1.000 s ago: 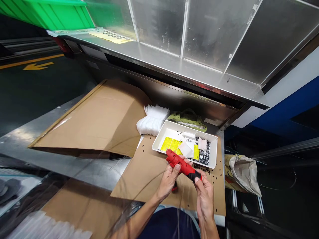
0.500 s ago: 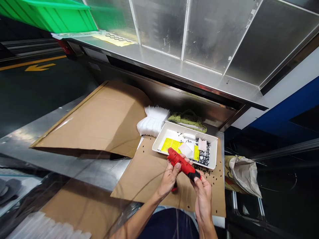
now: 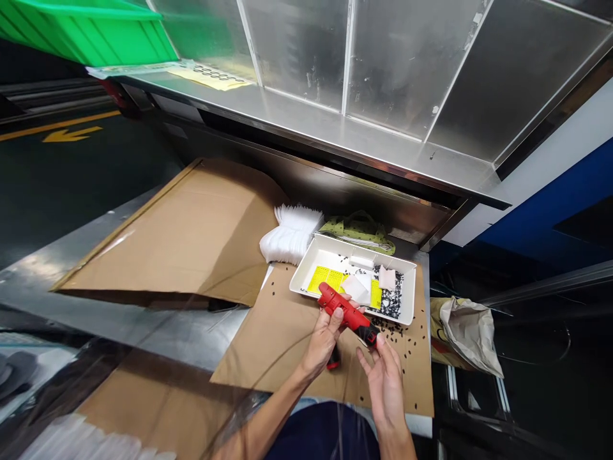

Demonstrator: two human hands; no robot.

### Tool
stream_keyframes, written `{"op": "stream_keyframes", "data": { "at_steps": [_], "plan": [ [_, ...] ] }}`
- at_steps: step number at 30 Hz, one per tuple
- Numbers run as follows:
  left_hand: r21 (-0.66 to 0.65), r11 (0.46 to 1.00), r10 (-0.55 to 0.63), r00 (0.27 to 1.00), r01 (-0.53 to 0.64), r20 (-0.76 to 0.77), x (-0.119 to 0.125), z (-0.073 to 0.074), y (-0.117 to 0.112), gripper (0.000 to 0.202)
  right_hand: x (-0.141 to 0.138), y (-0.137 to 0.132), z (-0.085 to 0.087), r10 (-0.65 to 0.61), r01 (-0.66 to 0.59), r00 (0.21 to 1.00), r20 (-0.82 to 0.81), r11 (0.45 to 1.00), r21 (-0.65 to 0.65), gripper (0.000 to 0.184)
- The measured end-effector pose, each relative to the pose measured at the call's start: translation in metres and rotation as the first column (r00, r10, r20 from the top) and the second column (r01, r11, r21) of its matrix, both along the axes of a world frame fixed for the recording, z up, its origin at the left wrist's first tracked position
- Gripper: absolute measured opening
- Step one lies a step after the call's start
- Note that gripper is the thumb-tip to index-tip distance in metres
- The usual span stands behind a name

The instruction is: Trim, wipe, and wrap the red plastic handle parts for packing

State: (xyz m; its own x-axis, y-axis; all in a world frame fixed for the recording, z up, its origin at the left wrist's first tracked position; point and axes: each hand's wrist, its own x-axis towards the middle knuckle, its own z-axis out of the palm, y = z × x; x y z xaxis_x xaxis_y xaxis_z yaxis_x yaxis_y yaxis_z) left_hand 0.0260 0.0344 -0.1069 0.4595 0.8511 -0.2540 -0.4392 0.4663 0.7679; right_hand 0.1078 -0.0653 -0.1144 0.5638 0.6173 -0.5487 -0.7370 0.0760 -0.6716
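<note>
My left hand is shut around a red-and-black hot glue gun, with its red handle hanging below my fingers. The gun's black end points towards my right hand, which is open and holds nothing. Those fingers are spread just below the black end, and I cannot tell whether they touch it. Both hands are over a brown cardboard sheet strewn with small black pieces. Just beyond the gun stands a white tray holding yellow labels and white foam squares.
A stack of white fluffy material and a green bag lie behind the tray. A steel shelf runs above, with a green crate at upper left. A paper sack stands right; translucent sticks lie bottom left.
My right hand has let go of the gun's black end and opened, moving slightly down and away. My left hand still holds the gun, and the view has shifted slightly.
</note>
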Motion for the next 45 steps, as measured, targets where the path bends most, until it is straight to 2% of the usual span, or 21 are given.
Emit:
{"op": "stream_keyframes", "data": {
  "at_steps": [5,12,18,22,27,33,35,38,41,45],
  "plan": [
    [0.011,1.0,0.002,1.0,-0.002,0.003,0.001,0.0,-0.001,0.074,0.0,0.002,0.007,0.111,-0.113,0.993,0.049,0.992,0.052,0.03],
    [-0.01,1.0,-0.005,1.0,0.005,0.011,-0.001,0.002,-0.001,0.074,0.003,0.007,0.004,0.143,-0.148,0.987,0.075,0.987,0.068,0.036],
    [-0.012,1.0,-0.004,1.0,0.004,0.008,-0.002,0.002,-0.002,0.072,0.002,0.008,-0.001,0.132,-0.136,0.983,0.124,0.99,0.025,0.04],
    [0.002,1.0,0.005,1.0,-0.005,0.014,-0.004,0.002,0.0,0.072,0.0,0.008,-0.006,0.152,-0.158,0.985,0.082,0.986,0.062,0.033],
    [0.008,1.0,0.023,1.0,-0.023,0.015,-0.007,0.002,0.003,0.071,0.0,0.008,-0.012,0.128,-0.11,0.986,-0.103,0.98,0.165,0.019],
    [0.02,0.999,0.04,0.999,-0.041,0.031,-0.007,0.003,0.006,0.068,0.004,0.007,-0.011,0.091,-0.081,0.993,-0.073,0.989,0.126,0.027],
    [0.029,0.998,0.05,0.998,-0.051,0.038,-0.008,0.007,0.008,0.067,0.005,0.005,-0.011,0.064,-0.065,0.998,0.01,0.994,0.089,0.032],
    [-0.01,0.996,0.088,0.993,-0.087,0.074,-0.012,0.014,0.014,0.065,0.008,0.001,-0.01,0.063,-0.06,0.954,0.294,0.998,-0.019,0.04],
    [-0.133,0.985,0.124,0.985,-0.107,0.124,-0.016,0.018,0.021,0.056,0.011,-0.004,-0.007,0.108,-0.055,0.807,0.581,0.993,-0.108,0.043],
    [-0.208,0.975,0.108,0.987,-0.081,0.12,-0.017,0.017,0.026,0.038,0.011,-0.008,0.006,0.185,-0.149,0.62,0.763,0.982,-0.117,0.051]
  ]
}}
